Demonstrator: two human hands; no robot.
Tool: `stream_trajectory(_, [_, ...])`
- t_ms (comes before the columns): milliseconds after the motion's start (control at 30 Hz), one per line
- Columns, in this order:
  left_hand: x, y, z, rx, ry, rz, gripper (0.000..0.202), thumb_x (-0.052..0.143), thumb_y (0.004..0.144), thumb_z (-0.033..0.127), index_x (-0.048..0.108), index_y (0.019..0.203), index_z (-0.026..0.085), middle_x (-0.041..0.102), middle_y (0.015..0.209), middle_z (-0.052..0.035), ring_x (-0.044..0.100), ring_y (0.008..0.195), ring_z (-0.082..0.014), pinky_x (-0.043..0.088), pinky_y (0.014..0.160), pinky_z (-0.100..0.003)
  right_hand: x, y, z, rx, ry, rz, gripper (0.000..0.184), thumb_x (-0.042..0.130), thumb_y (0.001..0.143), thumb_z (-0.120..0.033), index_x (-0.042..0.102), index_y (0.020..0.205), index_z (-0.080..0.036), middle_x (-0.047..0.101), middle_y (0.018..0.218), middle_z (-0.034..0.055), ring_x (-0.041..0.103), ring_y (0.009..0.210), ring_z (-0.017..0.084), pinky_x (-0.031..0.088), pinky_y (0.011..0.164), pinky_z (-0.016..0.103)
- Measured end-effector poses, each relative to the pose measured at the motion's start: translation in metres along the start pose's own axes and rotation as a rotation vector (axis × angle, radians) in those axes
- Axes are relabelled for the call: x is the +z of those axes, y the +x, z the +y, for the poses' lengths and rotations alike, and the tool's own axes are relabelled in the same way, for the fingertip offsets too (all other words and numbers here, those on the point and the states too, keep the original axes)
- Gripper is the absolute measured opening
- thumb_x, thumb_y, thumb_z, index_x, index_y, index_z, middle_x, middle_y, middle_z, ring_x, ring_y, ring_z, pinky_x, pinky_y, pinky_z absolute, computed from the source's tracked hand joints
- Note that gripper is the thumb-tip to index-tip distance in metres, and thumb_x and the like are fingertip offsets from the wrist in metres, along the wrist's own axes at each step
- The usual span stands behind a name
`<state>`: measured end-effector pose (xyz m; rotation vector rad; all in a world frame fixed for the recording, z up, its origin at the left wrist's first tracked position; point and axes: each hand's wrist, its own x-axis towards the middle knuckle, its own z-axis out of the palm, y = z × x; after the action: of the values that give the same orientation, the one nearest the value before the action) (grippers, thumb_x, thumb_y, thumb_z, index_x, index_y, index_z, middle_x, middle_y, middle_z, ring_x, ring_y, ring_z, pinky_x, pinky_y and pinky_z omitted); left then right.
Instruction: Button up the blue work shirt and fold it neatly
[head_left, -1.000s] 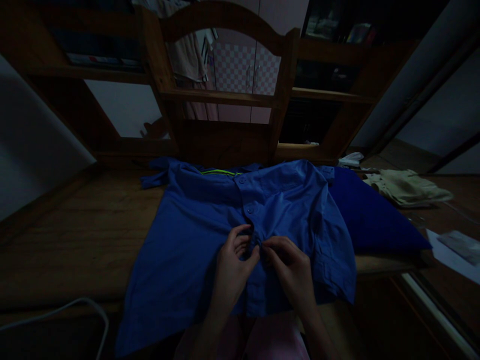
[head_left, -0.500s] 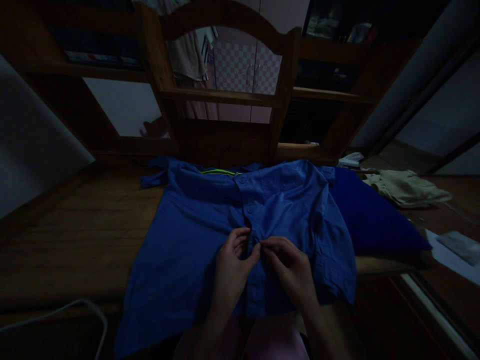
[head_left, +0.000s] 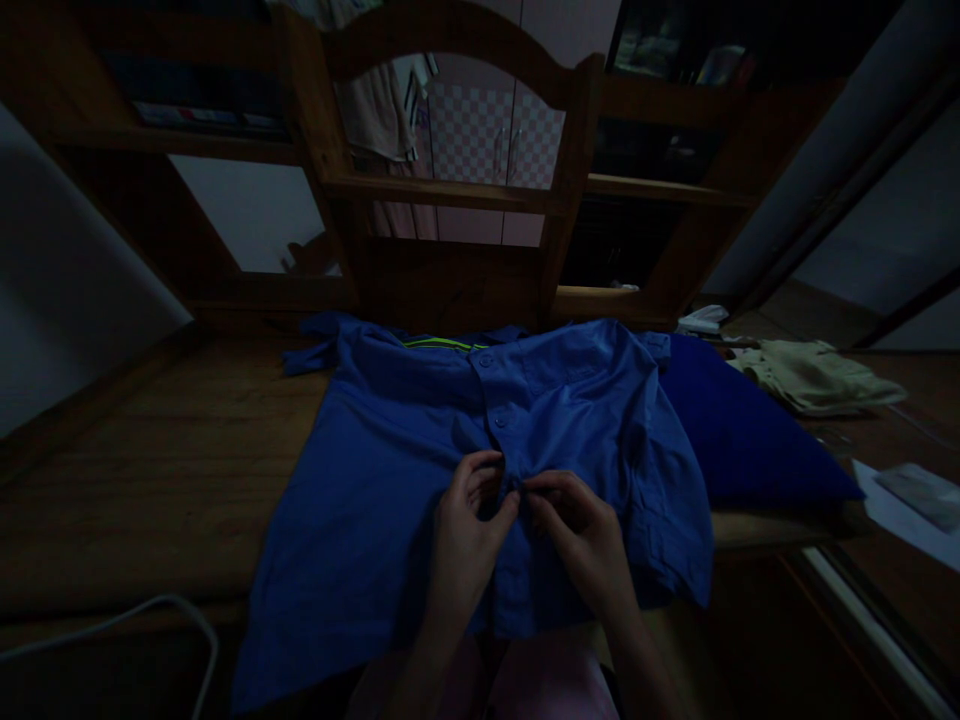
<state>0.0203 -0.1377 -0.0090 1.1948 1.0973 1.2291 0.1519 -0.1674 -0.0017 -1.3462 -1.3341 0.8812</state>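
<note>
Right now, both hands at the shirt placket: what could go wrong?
The left hand and right hand crowd the placket, perhaps hiding details. The blue button-up shirt overhangs the wooden desk's front edge; a tug could drag it. In this dim light, its buttons could be missed against similar-toned cloth.

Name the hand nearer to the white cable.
Left. The left hand, at the button strip of the blue shirt, is right of the white cable; the right hand sits farther right.

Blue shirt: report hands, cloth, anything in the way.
Left hand, right hand: both at the placket, exact grip too dark to tell. Blue shirt spread on wooden surface. Darker blue item alongside, not blocking either hand.
</note>
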Motion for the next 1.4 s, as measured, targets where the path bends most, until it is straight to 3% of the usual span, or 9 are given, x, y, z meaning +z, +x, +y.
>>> stream_trajectory(233, [-0.001, -0.002, -0.001, -0.018, 0.120, 0.005, 0.027, 0.061, 0.075, 0.026, 0.064, 0.102, 0.021, 0.067, 0.103, -0.0065, 0.063, 0.096, -0.0193, 0.050, 0.087, -0.031, 0.000, -0.001, 0.002, 0.012, 0.005, 0.027, 0.018, 0.057, 0.084, -0.033, 0.061, 0.092, -0.018, 0.063, 0.080, 0.0032, 0.061, 0.070, 0.014, 0.047, 0.061, 0.022])
stream_trajectory(367, [-0.001, -0.005, -0.001, 0.060, 0.208, 0.030, 0.023, 0.061, 0.076, 0.027, 0.069, 0.097, 0.022, 0.068, 0.100, -0.0048, 0.063, 0.093, -0.0196, 0.050, 0.085, -0.031, 0.002, -0.001, 0.003, 0.023, -0.006, 0.044, 0.019, 0.059, 0.082, -0.035, 0.060, 0.090, -0.017, 0.064, 0.077, 0.0033, 0.061, 0.070, 0.015, 0.048, 0.061, 0.023])
stream_trajectory(633, [0.000, -0.006, -0.005, 0.208, 0.405, 0.084, 0.021, 0.060, 0.076, 0.024, 0.067, 0.095, 0.022, 0.064, 0.098, -0.0034, 0.060, 0.093, -0.0176, 0.048, 0.083, -0.028, 0.003, -0.001, 0.003, 0.031, 0.007, 0.033, 0.020, 0.061, 0.081, -0.035, 0.060, 0.093, -0.018, 0.064, 0.083, 0.0036, 0.062, 0.075, 0.015, 0.049, 0.066, 0.024])
stream_trajectory(1000, [-0.001, -0.005, -0.005, 0.239, 0.450, 0.022, 0.015, 0.059, 0.078, 0.021, 0.068, 0.090, 0.022, 0.065, 0.090, -0.0016, 0.061, 0.085, -0.0148, 0.048, 0.079, -0.025, 0.006, -0.002, 0.006, 0.049, -0.029, 0.066, 0.018, 0.057, 0.084, -0.034, 0.059, 0.091, -0.019, 0.064, 0.082, 0.0030, 0.062, 0.075, 0.015, 0.048, 0.066, 0.024])
stream_trajectory(1400, [-0.002, -0.003, -0.010, 0.282, 0.501, -0.007, 0.016, 0.059, 0.077, 0.018, 0.067, 0.090, 0.022, 0.064, 0.089, -0.0007, 0.060, 0.084, -0.0131, 0.047, 0.077, -0.024, 0.008, -0.004, 0.009, -0.032, -0.188, 0.099, 0.013, 0.054, 0.087, -0.032, 0.057, 0.089, -0.019, 0.060, 0.084, 0.0010, 0.059, 0.075, 0.013, 0.046, 0.066, 0.023])
